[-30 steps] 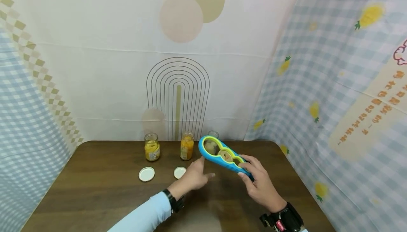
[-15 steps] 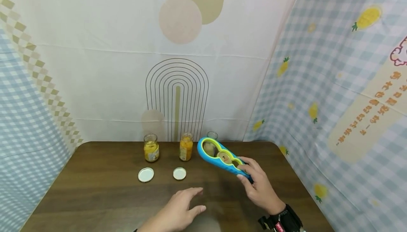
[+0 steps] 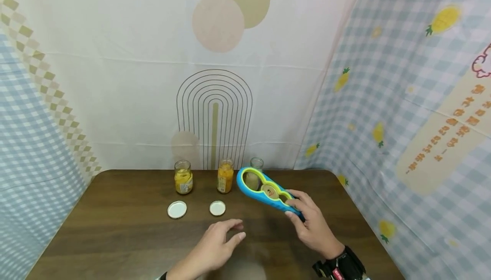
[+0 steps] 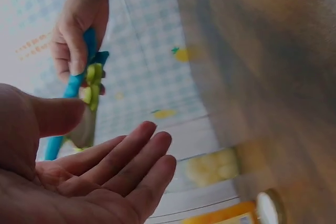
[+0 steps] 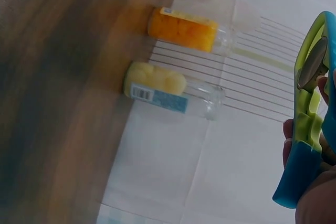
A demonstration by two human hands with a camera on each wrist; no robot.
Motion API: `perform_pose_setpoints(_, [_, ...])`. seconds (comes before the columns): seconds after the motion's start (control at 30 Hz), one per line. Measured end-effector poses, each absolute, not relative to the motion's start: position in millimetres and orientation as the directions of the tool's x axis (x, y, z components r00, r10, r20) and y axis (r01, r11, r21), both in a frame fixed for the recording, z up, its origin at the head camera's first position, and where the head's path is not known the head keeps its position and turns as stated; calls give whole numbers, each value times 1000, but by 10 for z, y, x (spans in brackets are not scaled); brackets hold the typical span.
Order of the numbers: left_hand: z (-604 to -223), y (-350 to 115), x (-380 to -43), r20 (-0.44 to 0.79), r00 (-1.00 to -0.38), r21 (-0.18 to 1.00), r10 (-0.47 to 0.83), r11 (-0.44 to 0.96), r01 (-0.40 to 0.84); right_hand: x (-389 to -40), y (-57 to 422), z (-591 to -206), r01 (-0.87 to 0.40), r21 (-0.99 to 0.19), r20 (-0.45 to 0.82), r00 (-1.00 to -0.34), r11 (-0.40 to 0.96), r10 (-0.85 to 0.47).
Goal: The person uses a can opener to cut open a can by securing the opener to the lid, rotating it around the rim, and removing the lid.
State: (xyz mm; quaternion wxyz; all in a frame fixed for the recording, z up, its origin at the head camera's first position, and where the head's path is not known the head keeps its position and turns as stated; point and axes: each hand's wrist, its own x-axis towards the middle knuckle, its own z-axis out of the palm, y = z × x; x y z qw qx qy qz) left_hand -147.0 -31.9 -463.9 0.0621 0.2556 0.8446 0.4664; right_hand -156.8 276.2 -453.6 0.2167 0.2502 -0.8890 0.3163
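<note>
My right hand (image 3: 316,229) grips the narrow end of a blue and lime-green jar opener (image 3: 261,196), raised over the table. A round lid (image 3: 270,191) sits within the opener's scalloped middle. Behind the opener stands an uncapped glass jar (image 5: 157,80) holding pale round pieces, partly covered in the head view. My left hand (image 3: 216,243) hovers in front of the lids with nothing in it; the left wrist view shows its fingers (image 4: 149,166) extended and thumb apart.
Two more uncapped jars stand along the back, one with yellow contents (image 3: 183,182) and one with orange contents (image 3: 225,180). In front of them lie two white-lined lids, a left lid (image 3: 177,209) and a right lid (image 3: 217,208). Patterned curtains (image 3: 134,101) enclose the table (image 3: 107,224).
My left hand has drawn back from beside the jar behind the opener toward the front of the table, uncovering the right lid. The right hand with the jar opener has barely shifted.
</note>
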Motion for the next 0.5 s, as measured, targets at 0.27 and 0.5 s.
perform_pose_setpoints(0.27, [-4805,-226,-1734,-21,-866,999,500,-12,-31,-1532,2711,-4593,-609,-445,535,-769,656,-350])
perform_pose_setpoints(0.5, [-4887,-51,-1870,-68,-676,761,734,-400,-511,-1522,2609,-4635,-650,-437,546,-741,622,-390])
